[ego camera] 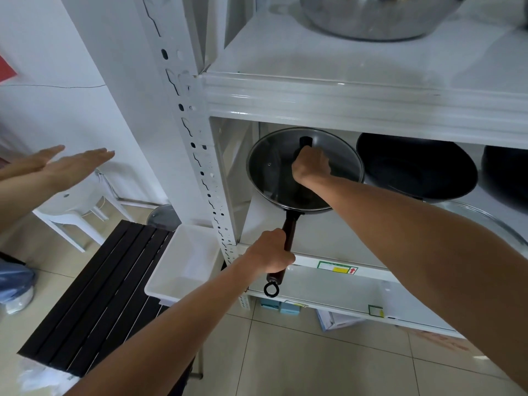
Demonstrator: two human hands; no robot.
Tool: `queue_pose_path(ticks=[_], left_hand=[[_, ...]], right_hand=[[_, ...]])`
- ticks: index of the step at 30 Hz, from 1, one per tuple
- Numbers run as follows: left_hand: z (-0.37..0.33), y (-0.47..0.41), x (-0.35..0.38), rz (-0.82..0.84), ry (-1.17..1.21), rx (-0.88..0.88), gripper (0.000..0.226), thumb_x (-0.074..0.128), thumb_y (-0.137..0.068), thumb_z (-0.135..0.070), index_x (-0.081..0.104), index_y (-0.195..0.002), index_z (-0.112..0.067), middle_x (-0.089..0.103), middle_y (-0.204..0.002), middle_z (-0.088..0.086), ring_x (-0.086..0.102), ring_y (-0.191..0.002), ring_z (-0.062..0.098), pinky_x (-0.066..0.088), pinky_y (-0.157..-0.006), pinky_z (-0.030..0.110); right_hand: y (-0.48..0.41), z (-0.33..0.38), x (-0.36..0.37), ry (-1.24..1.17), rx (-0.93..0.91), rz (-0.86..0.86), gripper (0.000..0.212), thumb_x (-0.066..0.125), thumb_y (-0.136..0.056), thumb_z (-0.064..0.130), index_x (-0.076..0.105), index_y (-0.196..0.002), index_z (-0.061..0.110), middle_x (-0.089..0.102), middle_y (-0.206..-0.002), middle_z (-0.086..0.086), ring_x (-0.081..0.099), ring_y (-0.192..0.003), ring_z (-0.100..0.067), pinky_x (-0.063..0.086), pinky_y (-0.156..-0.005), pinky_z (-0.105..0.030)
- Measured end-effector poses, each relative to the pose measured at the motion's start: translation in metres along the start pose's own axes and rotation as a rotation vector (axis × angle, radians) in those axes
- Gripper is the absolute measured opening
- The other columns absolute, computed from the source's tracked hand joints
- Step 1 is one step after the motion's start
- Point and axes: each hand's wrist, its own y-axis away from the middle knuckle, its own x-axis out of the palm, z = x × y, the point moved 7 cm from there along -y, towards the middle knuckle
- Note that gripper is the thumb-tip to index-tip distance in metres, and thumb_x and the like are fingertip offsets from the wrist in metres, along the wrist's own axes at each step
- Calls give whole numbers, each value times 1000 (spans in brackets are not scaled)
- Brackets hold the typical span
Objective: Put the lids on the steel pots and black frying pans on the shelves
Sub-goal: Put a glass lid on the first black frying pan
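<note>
A black frying pan (288, 205) rests on the left end of the lower shelf (328, 237), its dark handle (290, 224) sticking out over the front edge. A glass lid (268, 167) with a steel rim lies on top of the pan. My right hand (311, 165) is closed around the lid's black knob (305, 142). My left hand (271, 252) grips the pan's handle near its middle. Two more black pans (414, 167) (505, 178) without lids stand further right on the same shelf. A steel pot (380, 18) stands on the upper shelf.
The rim of another glass lid (485, 217) shows behind my right forearm. A further lid (163, 217) lies low behind a black slatted table (94, 295) that carries a white tray (185, 261). Another person's hands (65, 164) hover at the left above a white stool (77, 212).
</note>
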Motion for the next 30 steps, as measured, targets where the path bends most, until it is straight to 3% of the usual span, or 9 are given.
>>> queue_pose_path(ticks=[3, 12, 20, 23, 26, 30], left_hand=[[1, 0, -2, 1, 9, -3, 39, 63, -90, -15, 48, -123, -3, 56, -100, 9, 64, -91, 27, 57, -79, 32], [3, -1, -1, 6, 25, -16, 39, 62, -90, -16, 48, -125, -3, 57, -102, 10, 68, -98, 32, 60, -87, 39], [7, -4, 3, 8, 27, -36, 39, 62, -90, -15, 48, -125, -4, 57, -104, 11, 68, -94, 30, 60, -79, 35], [9, -4, 5, -5, 22, -47, 41, 60, -90, -14, 47, -128, -5, 58, -110, 12, 68, -94, 29, 61, -77, 34], [13, 0, 7, -24, 21, -58, 41, 60, -91, -16, 47, -129, -6, 59, -113, 13, 69, -95, 30, 63, -82, 39], [14, 8, 6, -101, -44, -72, 38, 58, -93, -19, 50, -128, -7, 61, -110, 11, 66, -89, 26, 56, -67, 32]], right_hand=[[-1, 1, 0, 22, -5, 14, 25, 50, -96, 7, 61, -118, 0, 63, -114, -16, 62, -107, -34, 51, -76, -36], [0, 1, 1, 45, -22, 3, 24, 50, -96, 7, 63, -115, -1, 65, -109, -17, 64, -102, -34, 51, -73, -36], [-1, -2, 2, 43, -39, 34, 23, 50, -95, 9, 61, -114, 4, 63, -105, -12, 63, -94, -30, 46, -65, -35], [-1, -4, 3, 25, -42, 108, 38, 44, -98, 25, 49, -132, 8, 59, -110, -11, 58, -94, -30, 43, -68, -36], [11, -10, 6, 16, -79, 164, 58, 29, -101, 44, 21, -152, 18, 58, -120, -20, 60, -101, -37, 46, -72, -39], [43, -34, -4, 15, -123, 142, 62, 18, -99, 57, 9, -154, 31, 55, -125, -26, 60, -105, -42, 48, -85, -47]])
